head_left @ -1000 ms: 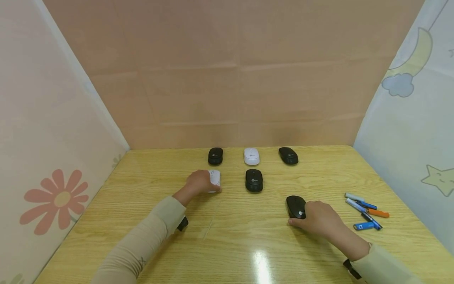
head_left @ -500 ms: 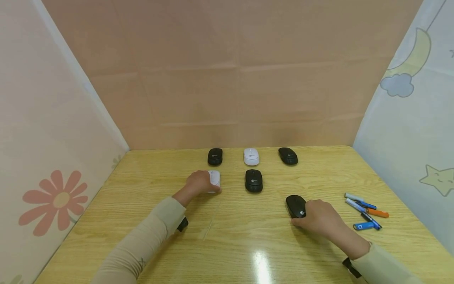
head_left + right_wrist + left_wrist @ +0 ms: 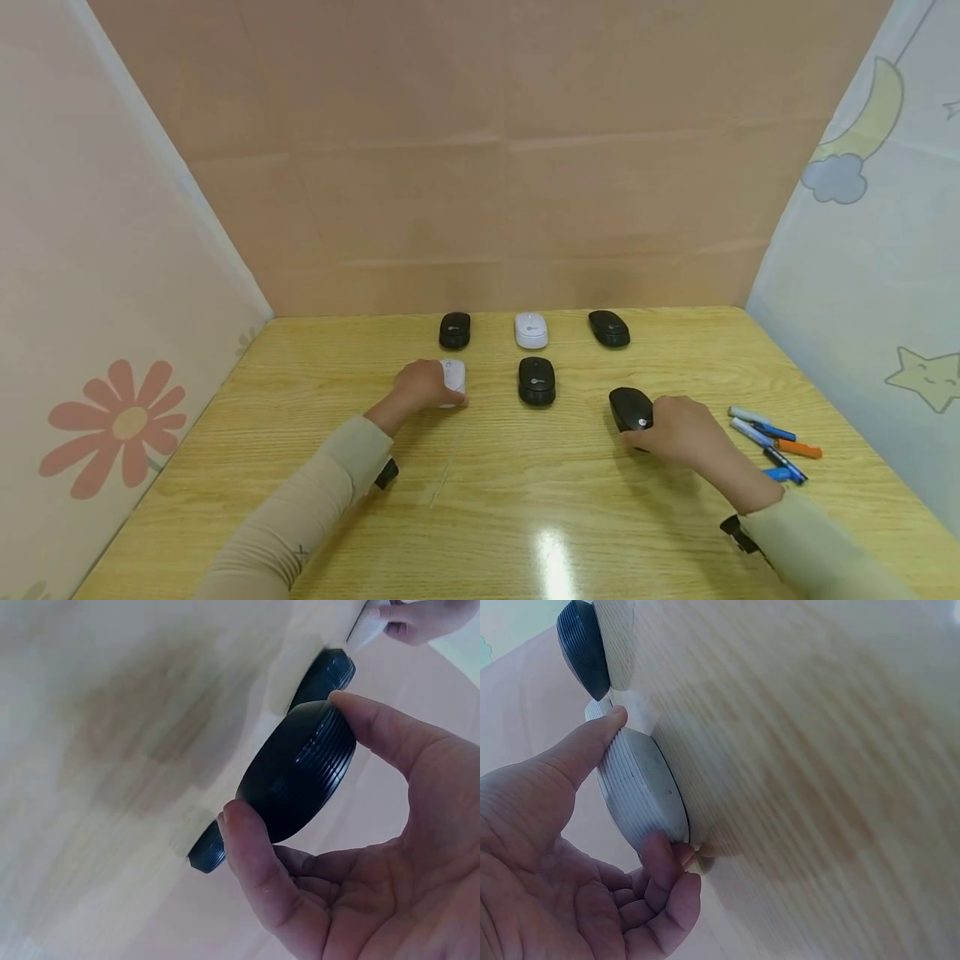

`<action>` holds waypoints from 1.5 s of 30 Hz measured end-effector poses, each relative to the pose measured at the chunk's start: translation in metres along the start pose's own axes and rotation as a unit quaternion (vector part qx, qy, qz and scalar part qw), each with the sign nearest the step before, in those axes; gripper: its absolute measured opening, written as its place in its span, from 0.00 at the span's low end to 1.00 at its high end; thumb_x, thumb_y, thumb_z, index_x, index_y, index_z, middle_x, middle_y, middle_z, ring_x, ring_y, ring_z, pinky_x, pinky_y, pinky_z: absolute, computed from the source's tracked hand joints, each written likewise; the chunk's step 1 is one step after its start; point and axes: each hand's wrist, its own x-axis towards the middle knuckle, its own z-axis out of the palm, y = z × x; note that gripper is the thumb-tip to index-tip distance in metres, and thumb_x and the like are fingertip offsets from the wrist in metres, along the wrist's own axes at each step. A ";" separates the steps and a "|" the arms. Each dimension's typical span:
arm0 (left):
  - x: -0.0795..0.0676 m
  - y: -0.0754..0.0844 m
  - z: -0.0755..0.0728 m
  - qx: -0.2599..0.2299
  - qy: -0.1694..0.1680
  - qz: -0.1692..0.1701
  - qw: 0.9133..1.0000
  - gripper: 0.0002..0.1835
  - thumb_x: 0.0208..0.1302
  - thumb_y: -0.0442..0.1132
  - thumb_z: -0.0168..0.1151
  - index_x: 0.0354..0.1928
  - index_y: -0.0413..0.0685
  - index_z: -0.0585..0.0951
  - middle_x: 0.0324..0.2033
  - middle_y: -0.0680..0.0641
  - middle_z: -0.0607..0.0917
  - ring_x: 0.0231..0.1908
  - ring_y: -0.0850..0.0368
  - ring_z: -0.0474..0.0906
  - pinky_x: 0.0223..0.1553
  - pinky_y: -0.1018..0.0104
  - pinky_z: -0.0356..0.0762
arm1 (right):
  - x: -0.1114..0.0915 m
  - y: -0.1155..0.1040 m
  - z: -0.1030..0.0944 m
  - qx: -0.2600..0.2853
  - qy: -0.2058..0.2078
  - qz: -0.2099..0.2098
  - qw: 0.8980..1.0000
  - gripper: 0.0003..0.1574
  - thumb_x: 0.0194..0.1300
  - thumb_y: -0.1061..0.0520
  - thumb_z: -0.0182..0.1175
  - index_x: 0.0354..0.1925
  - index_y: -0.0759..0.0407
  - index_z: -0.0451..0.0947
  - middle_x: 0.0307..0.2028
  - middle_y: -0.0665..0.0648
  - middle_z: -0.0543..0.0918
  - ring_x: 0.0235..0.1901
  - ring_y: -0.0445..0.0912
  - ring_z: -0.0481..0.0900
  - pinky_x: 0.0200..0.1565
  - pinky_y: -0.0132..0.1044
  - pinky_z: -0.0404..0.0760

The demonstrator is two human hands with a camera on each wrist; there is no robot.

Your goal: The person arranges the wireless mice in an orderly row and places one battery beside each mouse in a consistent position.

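A white computer mouse point(image 3: 454, 379) lies in the front row at the left, and my left hand point(image 3: 420, 386) grips it by its sides. In the left wrist view the thumb and curled fingers are at opposite ends of the white mouse's ribbed side point(image 3: 641, 784). My right hand point(image 3: 682, 435) pinches a black mouse point(image 3: 632, 408) between thumb and fingers. The right wrist view shows this black mouse point(image 3: 296, 769) tilted and raised off the wooden table. Another black mouse point(image 3: 537, 381) rests between the two hands.
Behind stand a black mouse point(image 3: 455, 330), a white mouse point(image 3: 532, 330) and a black mouse point(image 3: 609, 328) in a row. Several pens and markers point(image 3: 772, 437) lie in a loose pile right of my right hand. A brown-pink sheet point(image 3: 495, 167) walls off the table's back.
My right hand has lifted the black mouse and moved it slightly away from me, now partly covering the blue item in the pile. The left hand stays on the white mouse.
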 end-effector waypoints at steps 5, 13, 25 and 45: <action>0.002 0.001 -0.001 0.001 0.002 0.004 1.000 0.34 0.47 0.61 0.74 0.42 0.39 0.78 0.29 0.47 0.77 0.30 0.51 0.73 0.28 0.61 0.70 | 0.011 0.004 -0.008 -0.004 -0.010 0.007 1.000 0.32 0.56 0.39 0.68 0.15 0.54 0.62 0.14 0.50 0.61 0.15 0.43 0.59 0.20 0.36 0.59; 0.001 0.001 -0.002 0.001 -0.002 0.004 1.000 0.34 0.48 0.61 0.74 0.43 0.39 0.78 0.29 0.47 0.77 0.30 0.51 0.73 0.28 0.61 0.70 | 0.032 0.010 -0.015 0.011 -0.024 0.021 0.999 0.33 0.57 0.39 0.67 0.15 0.53 0.60 0.14 0.49 0.60 0.15 0.43 0.57 0.20 0.36 0.59; 0.002 0.000 -0.001 0.006 -0.002 0.007 1.000 0.32 0.48 0.62 0.73 0.40 0.40 0.78 0.28 0.47 0.77 0.29 0.52 0.73 0.27 0.61 0.70 | 0.056 0.018 -0.018 0.029 -0.043 0.052 0.997 0.29 0.58 0.39 0.66 0.23 0.60 0.66 0.22 0.55 0.67 0.22 0.48 0.65 0.25 0.41 0.66; 0.001 -0.001 -0.001 0.011 -0.002 0.004 1.000 0.32 0.47 0.62 0.73 0.38 0.41 0.78 0.27 0.48 0.77 0.28 0.54 0.73 0.25 0.63 0.69 | 0.077 0.022 -0.012 0.045 -0.060 0.069 0.995 0.34 0.58 0.41 0.66 0.38 0.73 0.72 0.29 0.63 0.75 0.26 0.54 0.76 0.27 0.44 0.75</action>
